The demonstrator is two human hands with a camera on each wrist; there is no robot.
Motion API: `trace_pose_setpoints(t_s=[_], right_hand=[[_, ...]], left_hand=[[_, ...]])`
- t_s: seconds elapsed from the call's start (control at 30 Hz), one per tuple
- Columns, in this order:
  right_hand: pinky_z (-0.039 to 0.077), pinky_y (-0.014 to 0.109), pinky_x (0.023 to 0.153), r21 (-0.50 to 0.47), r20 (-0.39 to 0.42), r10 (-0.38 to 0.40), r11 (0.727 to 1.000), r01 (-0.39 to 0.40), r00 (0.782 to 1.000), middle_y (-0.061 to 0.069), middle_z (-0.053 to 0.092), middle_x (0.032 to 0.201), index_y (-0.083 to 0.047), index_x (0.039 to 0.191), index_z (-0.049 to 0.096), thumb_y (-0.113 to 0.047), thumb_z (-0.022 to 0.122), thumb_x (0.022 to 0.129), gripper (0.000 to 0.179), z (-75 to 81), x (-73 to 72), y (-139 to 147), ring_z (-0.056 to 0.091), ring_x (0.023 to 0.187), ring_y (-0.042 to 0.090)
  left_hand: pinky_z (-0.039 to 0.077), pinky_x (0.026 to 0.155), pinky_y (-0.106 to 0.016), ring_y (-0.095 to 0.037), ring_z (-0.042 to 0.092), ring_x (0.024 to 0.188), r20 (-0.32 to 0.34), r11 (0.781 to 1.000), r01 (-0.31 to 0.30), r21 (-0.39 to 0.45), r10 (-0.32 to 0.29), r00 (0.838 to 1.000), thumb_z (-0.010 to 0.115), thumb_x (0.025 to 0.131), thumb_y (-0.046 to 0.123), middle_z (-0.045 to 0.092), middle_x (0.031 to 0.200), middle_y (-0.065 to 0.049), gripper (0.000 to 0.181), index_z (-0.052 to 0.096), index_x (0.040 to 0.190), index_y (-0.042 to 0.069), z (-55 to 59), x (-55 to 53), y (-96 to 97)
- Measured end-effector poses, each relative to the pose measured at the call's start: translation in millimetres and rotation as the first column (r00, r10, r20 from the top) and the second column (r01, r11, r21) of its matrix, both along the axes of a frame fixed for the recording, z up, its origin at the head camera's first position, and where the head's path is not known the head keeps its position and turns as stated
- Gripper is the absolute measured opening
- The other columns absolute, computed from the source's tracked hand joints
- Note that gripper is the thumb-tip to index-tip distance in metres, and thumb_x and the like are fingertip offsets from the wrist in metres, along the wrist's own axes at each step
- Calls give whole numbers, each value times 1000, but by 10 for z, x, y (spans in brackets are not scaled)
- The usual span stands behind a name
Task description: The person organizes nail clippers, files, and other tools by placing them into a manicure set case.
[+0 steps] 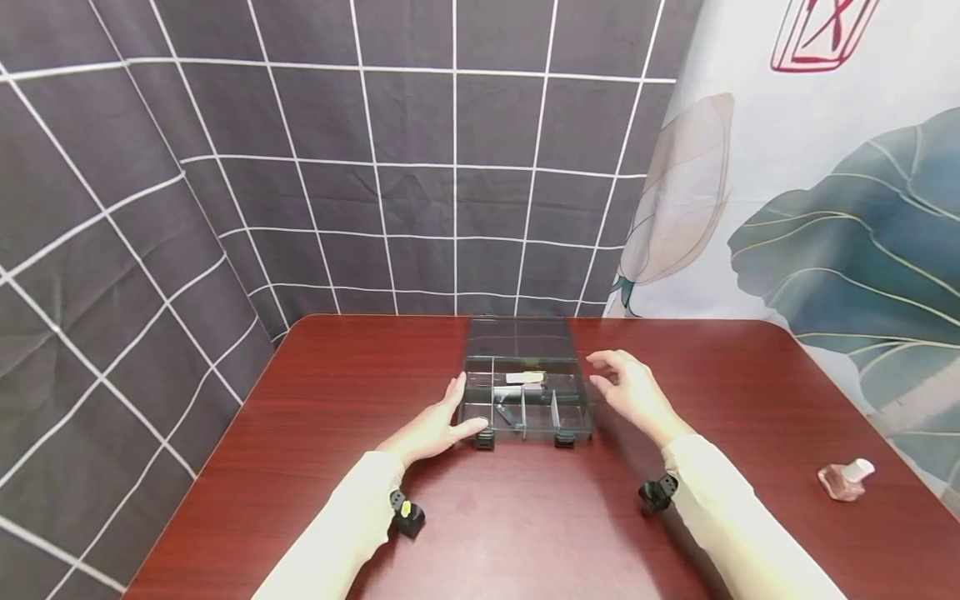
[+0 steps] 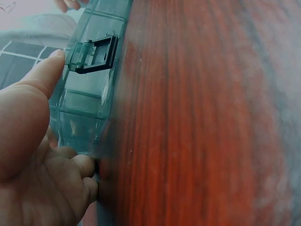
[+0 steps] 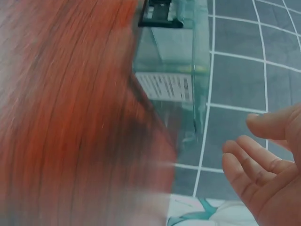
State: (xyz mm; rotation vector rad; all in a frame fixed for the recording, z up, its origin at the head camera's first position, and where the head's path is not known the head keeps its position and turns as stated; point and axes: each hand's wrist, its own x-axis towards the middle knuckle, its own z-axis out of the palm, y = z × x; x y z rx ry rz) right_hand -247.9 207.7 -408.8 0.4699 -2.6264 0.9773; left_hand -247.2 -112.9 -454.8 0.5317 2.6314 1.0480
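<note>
A clear, smoky plastic compartment box [image 1: 576,419] stands on the table, its lid [image 1: 517,337] folded back toward the wall. Inside, a small pale item [image 1: 523,378] lies in the rear section and a slim dark item [image 1: 508,414] in a front compartment. My left hand [image 1: 435,427] grips the box's left front corner, thumb over the front rim and fingers along the side. In the left wrist view, a black latch [image 2: 98,54] hangs out from the front wall. Off the right side, my right hand [image 1: 628,390] hovers with relaxed fingers, holding nothing.
A nail polish bottle [image 1: 843,480] with a white cap lies on the reddish wooden table [image 1: 360,375] at far right. Dark gridded cloth [image 1: 412,200] hangs behind and to the left, leaf-patterned cloth [image 1: 847,242] at the right. A printed label [image 3: 164,86] marks the box.
</note>
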Motion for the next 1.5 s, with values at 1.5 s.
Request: trace_pose_setpoints(t_s=[1.5], right_hand=[[39, 25, 68, -39, -92, -455, 890, 454, 886, 17, 61, 107, -3, 110, 63, -6, 65, 85, 26, -220, 899, 1010, 56, 83, 30]], left_hand=[[21, 109, -42, -26, 20, 137, -48, 1000, 6, 12, -5, 999, 57, 86, 55, 6, 153, -15, 95, 5, 150, 9, 3, 30, 17]])
